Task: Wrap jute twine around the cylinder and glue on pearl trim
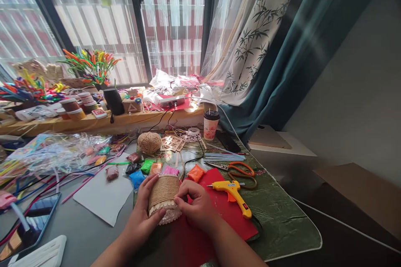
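Head view, one: camera worn on my head, facing forward and down.
Near, at lower centre: my bare left hand point(142, 212) and bare right hand point(198, 207), seen from above and behind. Middle range: green, dark-veined tabletop with a rounded corner point(282, 219). Farther, across the top: dark-framed glass window point(173, 21); right of it, long teal cloth curtain point(293, 62).

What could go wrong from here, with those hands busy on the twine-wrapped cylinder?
The right hand might brush the yellow glue gun lying nearby, risking a burn if it is hot, which I can't tell. The lidded cup stands beside a dark phone, so a knock might spill any drink onto it.
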